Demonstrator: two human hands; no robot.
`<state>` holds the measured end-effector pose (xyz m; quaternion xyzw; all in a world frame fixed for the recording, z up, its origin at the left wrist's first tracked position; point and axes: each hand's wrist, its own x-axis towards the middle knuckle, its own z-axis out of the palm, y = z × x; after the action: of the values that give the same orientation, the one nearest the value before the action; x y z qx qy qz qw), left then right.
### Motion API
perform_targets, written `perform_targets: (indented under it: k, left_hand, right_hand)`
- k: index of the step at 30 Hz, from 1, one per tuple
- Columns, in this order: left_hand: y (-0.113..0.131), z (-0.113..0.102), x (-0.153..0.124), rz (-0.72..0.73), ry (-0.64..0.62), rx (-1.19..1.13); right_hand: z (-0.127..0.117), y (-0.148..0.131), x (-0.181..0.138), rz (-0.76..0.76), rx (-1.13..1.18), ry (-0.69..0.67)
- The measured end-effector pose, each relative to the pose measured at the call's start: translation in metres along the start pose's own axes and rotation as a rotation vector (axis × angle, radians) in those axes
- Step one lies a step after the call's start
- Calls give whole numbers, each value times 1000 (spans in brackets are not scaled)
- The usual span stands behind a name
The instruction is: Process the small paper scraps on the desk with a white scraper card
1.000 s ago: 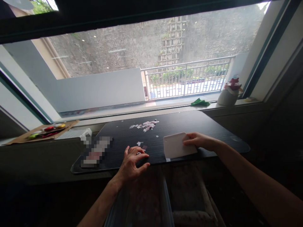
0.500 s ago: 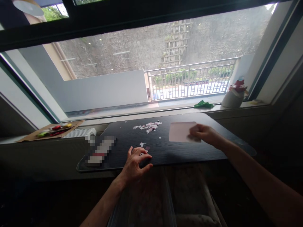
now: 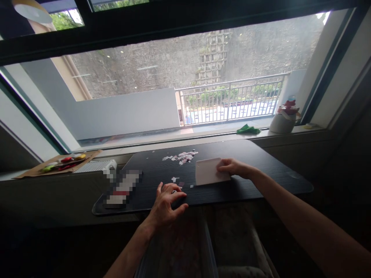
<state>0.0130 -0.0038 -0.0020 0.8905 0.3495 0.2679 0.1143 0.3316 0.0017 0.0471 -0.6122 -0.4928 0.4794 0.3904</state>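
Observation:
My right hand grips a flat pale card by its right end. The card is roughly rectangular with rounded corners, and its lower edge is at or just above the dark tabletop. By its lower left corner lies one small white paper scrap. My left hand rests at the table's near edge, fingers curved and apart, holding nothing. Several paper bits lie just beyond its fingers, partly hidden by them. Farther back is a loose pile of small paper scraps.
A blurred-out object lies at the table's left end. On the sill are a green cloth-like item and a pale container with a red top. Brown cardboard with colourful items sits at left. Beyond the table stands a large window.
My right hand has brought the card left and nearer to me, lower over the table. The single scrap has shifted toward me with it. My left hand has barely moved.

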Motion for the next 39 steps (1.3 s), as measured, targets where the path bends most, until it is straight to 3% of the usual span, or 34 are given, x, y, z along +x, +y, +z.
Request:
perform_targets:
  k: [6,15,20,24,27,34,39]
  left_hand:
    - [4,-4,2,2,-25,64]
    - [24,-5,17,91,-107,300]
    - [11,-15,3,10,17,264]
    - [-13,-17,2,-108,221,221]
    - [-30,-11,6,-188,364,209]
    - [-32,-3,4,-190,407,228]
    - [-25,-5,3,-162,376,234]
  right_hand:
    - [-11,9,-25,-26,44,51]
    - [18,17,-12,-131,45,185]
    - [48,7,-3,-280,10,222]
    - [80,-5,11,-378,-58,159]
    - [91,-10,18,-421,-152,129]
    - [58,-20,-6,-402,-344,173]
    - [50,-25,-17,-307,-218,146]
